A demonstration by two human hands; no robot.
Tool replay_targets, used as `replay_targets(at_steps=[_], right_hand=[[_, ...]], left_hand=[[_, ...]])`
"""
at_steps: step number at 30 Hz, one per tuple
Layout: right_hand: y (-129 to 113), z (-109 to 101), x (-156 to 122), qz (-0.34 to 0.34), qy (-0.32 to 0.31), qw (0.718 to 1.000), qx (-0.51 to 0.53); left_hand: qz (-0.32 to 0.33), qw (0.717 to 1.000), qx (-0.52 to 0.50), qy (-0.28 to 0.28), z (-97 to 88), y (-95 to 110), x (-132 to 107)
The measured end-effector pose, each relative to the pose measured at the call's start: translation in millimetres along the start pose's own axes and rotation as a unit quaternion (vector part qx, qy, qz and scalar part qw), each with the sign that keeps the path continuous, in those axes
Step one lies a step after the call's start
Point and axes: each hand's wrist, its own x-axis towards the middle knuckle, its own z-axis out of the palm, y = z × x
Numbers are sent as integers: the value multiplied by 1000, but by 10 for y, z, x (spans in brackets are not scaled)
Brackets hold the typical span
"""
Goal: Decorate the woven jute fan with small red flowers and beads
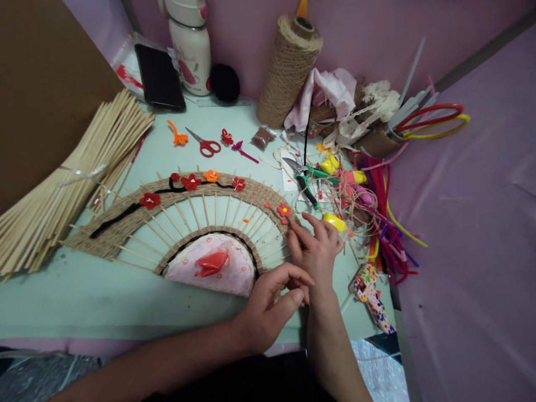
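A half-round woven fan (234,215) of twine and thin sticks lies flat on the table, with red and orange felt-like flowers on black branches along its band. My right hand (316,243) is at the fan's right end, fingers spread, fingertips close to a red flower with a yellow centre (283,210); whether they touch the weave I cannot tell. My left hand (274,304) hovers in front of the fan's lower right corner, loosely curved, thumb apart from the fingers, nothing visible in it. A red shiny piece (213,262) rests on the pink half-round centre (180,271).
Bundled sticks (79,173) lie left. Red scissors (205,142), green-handled pruners (307,187) and a patterned glue gun (371,296) lie around the fan. A phone (159,77), bottle (190,53) and twine spool (288,72) are behind. Pipe cleaners (383,218) crowd the right.
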Motion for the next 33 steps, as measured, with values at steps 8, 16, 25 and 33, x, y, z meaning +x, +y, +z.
replay_targets(at_steps=[8,16,25,33], right_hand=[[-7,-4,-1,4,-7,1000,2],[-23,-33,-16,-3,31,999,24],[20,-391,-98,-2,223,966,130],[-182,-435,-213,-17,166,965,202]], left_hand=[[5,1000,12,-9,-11,21,-14],[8,997,73,-14,2,-24,3],[179,904,387,9,-315,599,-389],[60,697,688,193,-865,717,-477]])
